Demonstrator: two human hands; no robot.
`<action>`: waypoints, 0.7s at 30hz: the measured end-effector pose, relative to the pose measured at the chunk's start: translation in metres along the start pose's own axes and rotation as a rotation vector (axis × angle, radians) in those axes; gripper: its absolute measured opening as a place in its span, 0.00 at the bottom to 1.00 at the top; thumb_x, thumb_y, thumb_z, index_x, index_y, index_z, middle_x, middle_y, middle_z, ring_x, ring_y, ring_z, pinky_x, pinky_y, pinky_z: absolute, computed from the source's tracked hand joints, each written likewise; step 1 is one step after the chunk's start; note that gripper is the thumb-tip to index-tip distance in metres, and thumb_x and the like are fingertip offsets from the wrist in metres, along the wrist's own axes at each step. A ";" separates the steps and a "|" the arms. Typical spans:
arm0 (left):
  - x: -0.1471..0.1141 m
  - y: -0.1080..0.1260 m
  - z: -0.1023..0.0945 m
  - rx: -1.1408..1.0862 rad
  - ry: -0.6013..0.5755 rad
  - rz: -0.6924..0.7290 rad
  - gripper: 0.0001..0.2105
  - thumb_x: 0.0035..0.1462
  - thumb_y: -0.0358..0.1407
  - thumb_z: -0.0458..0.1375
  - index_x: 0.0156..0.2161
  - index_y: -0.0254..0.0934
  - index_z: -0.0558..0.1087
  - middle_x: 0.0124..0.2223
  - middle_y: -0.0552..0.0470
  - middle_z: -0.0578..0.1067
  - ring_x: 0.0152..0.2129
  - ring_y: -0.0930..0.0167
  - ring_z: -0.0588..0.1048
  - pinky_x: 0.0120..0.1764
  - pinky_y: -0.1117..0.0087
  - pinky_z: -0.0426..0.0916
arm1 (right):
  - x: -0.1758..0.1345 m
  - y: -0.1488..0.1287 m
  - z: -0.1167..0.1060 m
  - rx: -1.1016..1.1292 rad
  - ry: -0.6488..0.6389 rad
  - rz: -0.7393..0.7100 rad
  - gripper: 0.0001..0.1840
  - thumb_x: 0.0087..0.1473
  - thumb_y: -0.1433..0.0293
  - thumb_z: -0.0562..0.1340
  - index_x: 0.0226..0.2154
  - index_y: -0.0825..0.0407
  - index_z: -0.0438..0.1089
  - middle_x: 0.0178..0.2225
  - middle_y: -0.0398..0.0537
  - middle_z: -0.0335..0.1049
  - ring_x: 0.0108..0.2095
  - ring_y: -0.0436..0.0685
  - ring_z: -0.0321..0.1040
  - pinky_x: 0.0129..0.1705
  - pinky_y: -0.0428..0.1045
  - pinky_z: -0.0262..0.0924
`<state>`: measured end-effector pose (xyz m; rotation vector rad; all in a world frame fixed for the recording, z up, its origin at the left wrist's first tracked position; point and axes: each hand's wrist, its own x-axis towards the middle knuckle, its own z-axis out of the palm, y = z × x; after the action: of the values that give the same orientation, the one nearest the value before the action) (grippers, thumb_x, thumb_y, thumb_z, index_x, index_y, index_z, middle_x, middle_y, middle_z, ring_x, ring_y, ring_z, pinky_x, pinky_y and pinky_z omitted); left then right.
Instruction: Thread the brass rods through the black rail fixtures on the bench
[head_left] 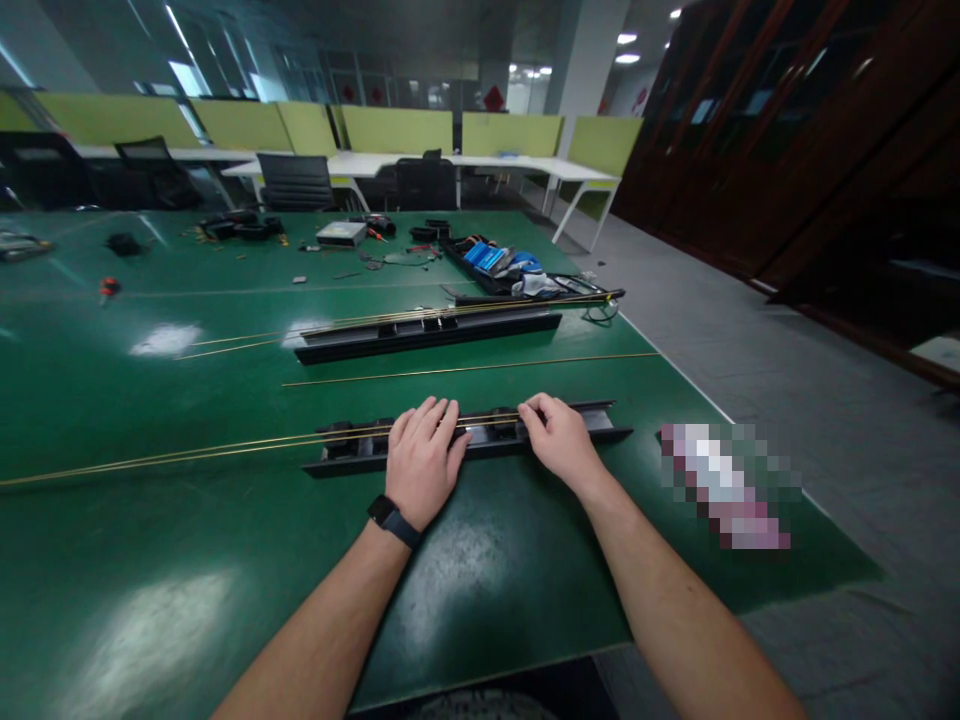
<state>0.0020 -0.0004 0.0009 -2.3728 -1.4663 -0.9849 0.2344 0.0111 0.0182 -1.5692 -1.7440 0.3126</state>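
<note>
A long black channel (360, 466) lies on the green table in front of me, with several dark blocks (340, 436) inside it. Thin brass-coloured rods (225, 447) run along the channel and stick out far past its left end. Across the channel's middle lies my left hand (421, 455), palm down with fingers stretched over the rods; a dark watch (394, 520) is on that wrist. My right hand (556, 435) pinches the rods near the channel's right part, thumb and forefinger together. The exact rod ends are hidden by its fingers.
Behind is a second black channel (427, 340) with rods on top. A single rod (465, 369) lies between the channels. Farther back are a black tray with blue packets (491, 261) and a white box (342, 234). A blurred-out object (724, 485) lies near the right edge.
</note>
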 end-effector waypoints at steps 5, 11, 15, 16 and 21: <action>0.000 0.001 -0.002 -0.005 -0.011 -0.007 0.20 0.69 0.41 0.55 0.62 0.39 0.71 0.60 0.43 0.77 0.61 0.59 0.71 0.62 0.53 0.61 | 0.000 -0.001 -0.001 0.030 -0.034 -0.024 0.15 0.65 0.56 0.57 0.33 0.46 0.72 0.33 0.46 0.76 0.36 0.57 0.70 0.41 0.52 0.60; 0.000 0.001 -0.001 -0.012 -0.025 -0.015 0.20 0.69 0.41 0.54 0.62 0.40 0.70 0.60 0.43 0.76 0.62 0.59 0.70 0.63 0.52 0.61 | 0.001 -0.003 -0.003 -0.007 -0.035 -0.047 0.15 0.65 0.60 0.55 0.29 0.46 0.68 0.31 0.47 0.74 0.36 0.58 0.69 0.42 0.52 0.60; 0.001 0.002 -0.002 -0.005 -0.026 -0.016 0.19 0.69 0.41 0.54 0.62 0.39 0.71 0.60 0.43 0.77 0.62 0.59 0.70 0.63 0.53 0.60 | 0.002 -0.002 -0.003 -0.024 -0.017 -0.022 0.15 0.65 0.61 0.55 0.27 0.46 0.66 0.30 0.47 0.73 0.36 0.58 0.69 0.42 0.52 0.60; 0.001 0.002 -0.003 -0.004 -0.027 -0.017 0.19 0.69 0.41 0.54 0.62 0.39 0.71 0.60 0.43 0.77 0.62 0.59 0.70 0.63 0.53 0.60 | 0.001 -0.001 -0.003 -0.028 -0.016 -0.019 0.15 0.65 0.61 0.55 0.27 0.46 0.66 0.30 0.47 0.73 0.36 0.59 0.69 0.42 0.53 0.60; 0.001 0.001 -0.002 -0.013 -0.033 -0.026 0.19 0.69 0.41 0.54 0.62 0.40 0.71 0.60 0.44 0.76 0.62 0.59 0.70 0.63 0.53 0.60 | 0.001 0.001 -0.004 -0.042 0.003 -0.024 0.16 0.65 0.60 0.55 0.26 0.46 0.65 0.29 0.48 0.73 0.35 0.59 0.69 0.42 0.53 0.60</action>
<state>0.0023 -0.0017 0.0033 -2.3962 -1.5105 -0.9683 0.2379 0.0106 0.0204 -1.5760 -1.7760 0.2629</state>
